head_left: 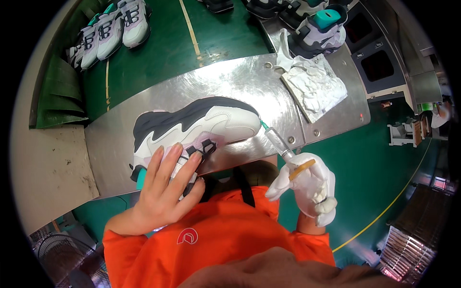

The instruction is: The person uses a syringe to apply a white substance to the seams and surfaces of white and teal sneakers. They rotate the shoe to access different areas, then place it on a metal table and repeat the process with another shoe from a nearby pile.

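A white, lilac and black sneaker (192, 126) lies on its side on the metal worktable (115, 126), its dark sole turned away from me and its toe to the right. My bare left hand (168, 185) rests on the laced upper with its fingers spread, pressing the shoe down. In a white glove, my right hand (307, 185) is closed around a clear syringe (278, 142) with a tan flange. The syringe's green tip is at the toe edge, where sole and upper meet; whether it touches cannot be told.
A crumpled white cloth (317, 89) lies on a pad at the right of the table. Beyond runs a green conveyor belt (153, 33) carrying several similar sneakers (108, 36). Another sneaker with a teal insert (319, 33) stands at the back right. A fan (67, 259) is at lower left.
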A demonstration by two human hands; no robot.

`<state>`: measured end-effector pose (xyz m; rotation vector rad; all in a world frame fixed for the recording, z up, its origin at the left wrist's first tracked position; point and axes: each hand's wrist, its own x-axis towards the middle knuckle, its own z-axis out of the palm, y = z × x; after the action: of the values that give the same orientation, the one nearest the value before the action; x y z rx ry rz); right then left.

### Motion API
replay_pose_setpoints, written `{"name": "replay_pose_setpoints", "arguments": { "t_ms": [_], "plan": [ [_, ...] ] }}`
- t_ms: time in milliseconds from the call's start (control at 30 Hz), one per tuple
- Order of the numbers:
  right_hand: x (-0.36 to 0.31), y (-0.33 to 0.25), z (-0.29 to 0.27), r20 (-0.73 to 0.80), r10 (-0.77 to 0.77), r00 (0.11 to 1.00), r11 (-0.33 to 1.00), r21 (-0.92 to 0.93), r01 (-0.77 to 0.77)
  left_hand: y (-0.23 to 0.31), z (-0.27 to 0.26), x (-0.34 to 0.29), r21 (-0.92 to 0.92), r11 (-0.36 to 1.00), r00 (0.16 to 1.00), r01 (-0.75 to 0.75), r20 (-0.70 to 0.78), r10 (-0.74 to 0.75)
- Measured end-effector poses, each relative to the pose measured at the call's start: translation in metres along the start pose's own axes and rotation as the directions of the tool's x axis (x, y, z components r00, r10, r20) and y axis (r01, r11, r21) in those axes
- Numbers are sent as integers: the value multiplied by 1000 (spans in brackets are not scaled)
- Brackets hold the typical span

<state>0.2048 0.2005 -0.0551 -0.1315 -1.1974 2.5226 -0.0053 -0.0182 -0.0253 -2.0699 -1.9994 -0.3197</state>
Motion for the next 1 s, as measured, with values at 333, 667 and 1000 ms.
{"name": "replay_pose_setpoints", "arguments": {
  "t_ms": [333, 667, 1000],
  "plan": [
    [9, 14, -1, 64, -53, 996, 997, -48, 57, -36, -30, 40, -186, 982, 983, 22, 184, 12],
    [36, 58, -35, 129, -150, 980, 926, -330, 185, -108, -25, 102, -519, 820, 926, 241, 375, -35],
    [27, 75, -40, 102, -95, 990, 905, -405, 128, -175, -20, 158, -724, 478, 714, 498, 655, 248]
  ]
}}
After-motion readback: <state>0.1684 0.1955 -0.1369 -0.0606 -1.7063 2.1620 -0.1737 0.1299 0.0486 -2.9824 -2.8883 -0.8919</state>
